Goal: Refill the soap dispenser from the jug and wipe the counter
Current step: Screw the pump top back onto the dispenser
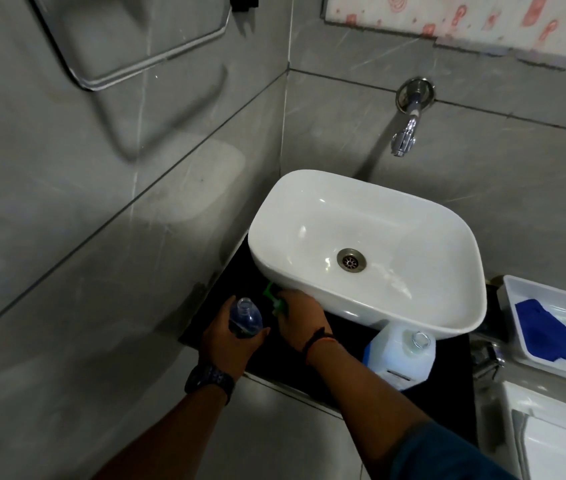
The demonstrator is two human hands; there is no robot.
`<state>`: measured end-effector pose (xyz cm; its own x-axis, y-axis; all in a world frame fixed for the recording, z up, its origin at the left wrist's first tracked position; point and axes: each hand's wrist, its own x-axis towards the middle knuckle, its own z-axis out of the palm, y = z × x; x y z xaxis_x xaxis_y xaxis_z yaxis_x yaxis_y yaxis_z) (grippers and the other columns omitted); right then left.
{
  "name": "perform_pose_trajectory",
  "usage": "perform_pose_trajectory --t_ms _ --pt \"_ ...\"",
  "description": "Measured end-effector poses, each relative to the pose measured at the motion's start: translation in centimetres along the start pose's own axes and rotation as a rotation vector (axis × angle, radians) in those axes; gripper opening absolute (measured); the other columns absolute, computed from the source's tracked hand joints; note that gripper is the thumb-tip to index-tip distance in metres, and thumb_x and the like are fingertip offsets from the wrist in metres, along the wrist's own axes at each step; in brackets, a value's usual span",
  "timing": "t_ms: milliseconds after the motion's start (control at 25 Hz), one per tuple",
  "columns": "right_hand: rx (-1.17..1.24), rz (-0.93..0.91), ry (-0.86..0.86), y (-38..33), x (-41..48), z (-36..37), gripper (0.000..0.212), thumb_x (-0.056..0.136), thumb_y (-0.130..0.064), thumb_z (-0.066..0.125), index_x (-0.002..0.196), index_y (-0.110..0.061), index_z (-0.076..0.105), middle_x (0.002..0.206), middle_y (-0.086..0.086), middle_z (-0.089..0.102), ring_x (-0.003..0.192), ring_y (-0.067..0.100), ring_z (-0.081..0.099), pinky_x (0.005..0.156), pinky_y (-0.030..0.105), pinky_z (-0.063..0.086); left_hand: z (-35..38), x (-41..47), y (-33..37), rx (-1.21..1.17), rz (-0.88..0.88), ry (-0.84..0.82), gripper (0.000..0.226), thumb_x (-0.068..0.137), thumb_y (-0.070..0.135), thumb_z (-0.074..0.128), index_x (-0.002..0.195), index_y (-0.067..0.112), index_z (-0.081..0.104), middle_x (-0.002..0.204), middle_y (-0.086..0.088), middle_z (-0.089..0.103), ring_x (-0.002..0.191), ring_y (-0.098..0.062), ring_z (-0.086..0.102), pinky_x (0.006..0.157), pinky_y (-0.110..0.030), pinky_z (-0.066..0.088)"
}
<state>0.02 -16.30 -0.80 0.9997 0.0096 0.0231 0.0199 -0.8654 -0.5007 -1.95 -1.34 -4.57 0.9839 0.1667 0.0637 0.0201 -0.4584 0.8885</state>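
Clear plastic dispenser bottle [245, 317], uncapped and nearly empty, sat gripped in the left hand [229, 337]; the right hand [300, 318] pinched its green pump [276, 301]. White jug [399, 355] waited on the black tabletop [447, 379]: pouring and wiping remained.

The scene is dim and greyish. Light falls from above, leaving soft glare on the white basin [368, 251] and the floor tile at lower centre. The tap [404, 140] throws a long shadow down the wall. The dark desk [447, 372] swallows detail. Wall lines bow toward the edges, and the upper left is blurred.
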Motion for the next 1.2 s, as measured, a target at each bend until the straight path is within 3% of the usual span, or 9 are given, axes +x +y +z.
perform_pose_trajectory --t_ms 120,240,400,560,720,880,1040,1200 --pt "0.26 -0.093 0.229 -4.3 -0.1 -4.4 0.031 0.082 -0.012 0.066 0.113 -0.008 0.064 0.107 0.016 0.068 0.096 0.033 0.062 0.083 0.036 0.047 -0.7 0.2 1.7 -0.021 -0.028 -0.031 0.079 0.051 0.023 0.089 0.121 0.017 0.053 0.11 -0.005 0.064 0.101 -0.022 0.06 0.083 -0.028 0.045" --pt "0.583 -0.178 0.495 -8.1 -0.2 -10.0 0.026 0.08 -0.01 0.071 0.105 -0.008 0.067 0.096 0.009 0.071 0.079 0.012 0.064 0.07 0.025 0.053 -1.0 -0.5 4.8 -0.059 0.017 0.02 0.081 0.048 0.019 0.09 0.12 0.015 0.054 0.113 -0.007 0.061 0.102 -0.026 0.059 0.083 -0.037 0.051" --pt "0.869 -0.201 0.555 -10.4 -0.8 -15.6 0.026 0.079 -0.005 0.072 0.104 -0.008 0.068 0.091 -0.001 0.067 0.076 -0.003 0.06 0.069 0.012 0.049 -1.2 -1.0 8.8 -0.037 0.087 0.029 0.082 0.049 0.025 0.09 0.121 0.013 0.053 0.115 -0.011 0.061 0.104 -0.027 0.058 0.087 -0.044 0.052" --pt "0.851 -0.173 0.459 -10.5 -2.3 -17.1 0.029 0.078 -0.004 0.073 0.106 -0.007 0.068 0.093 0.001 0.068 0.081 0.008 0.062 0.071 0.018 0.052 -1.2 -1.2 12.3 0.02 0.16 -0.011 0.075 0.053 0.031 0.086 0.118 0.012 0.055 0.107 -0.009 0.065 0.098 -0.026 0.06 0.086 -0.041 0.051" --pt "0.795 -0.129 0.357 -9.1 -3.1 -17.5 0.028 0.075 -0.005 0.076 0.101 -0.01 0.068 0.091 -0.001 0.068 0.081 0.011 0.062 0.079 0.029 0.055 -1.1 -1.2 15.2 0.243 0.214 -0.1 0.061 0.07 0.038 0.071 0.122 0.012 0.051 0.116 -0.009 0.06 0.107 -0.023 0.054 0.096 -0.031 0.04" --pt "0.647 -0.095 0.263 -7.1 -4.0 -17.9 0.026 0.074 -0.01 0.078 0.097 -0.015 0.068 0.092 -0.004 0.068 0.089 0.013 0.065 0.083 0.036 0.055 -1.9 -2.1 17.6 0.074 0.236 0.01 0.072 0.053 0.027 0.08 0.119 0.016 0.055 0.106 -0.008 0.063 0.097 -0.025 0.06 0.083 -0.039 0.051" --pt "0.6 -0.097 0.212 -6.2 -4.6 -18.7 0.026 0.072 -0.017 0.08 0.094 -0.018 0.068 0.09 -0.005 0.069 0.087 0.009 0.063 0.078 0.029 0.053 -1.9 -2.9 18.9 0.044 0.294 0.088 0.077 0.047 0.021 0.085 0.119 0.014 0.059 0.102 -0.011 0.066 0.091 -0.028 0.063 0.077 -0.039 0.053" --pt "0.525 -0.102 0.294 -6.3 -4.9 -18.9 0.033 0.062 -0.027 0.087 0.082 -0.016 0.062 0.075 -0.008 0.061 0.071 0.005 0.055 0.065 0.016 0.047 -1.9 -3.1 18.9 0.079 0.279 0.034 0.077 0.05 0.026 0.082 0.122 0.017 0.056 0.105 -0.007 0.065 0.095 -0.025 0.062 0.081 -0.04 0.053"
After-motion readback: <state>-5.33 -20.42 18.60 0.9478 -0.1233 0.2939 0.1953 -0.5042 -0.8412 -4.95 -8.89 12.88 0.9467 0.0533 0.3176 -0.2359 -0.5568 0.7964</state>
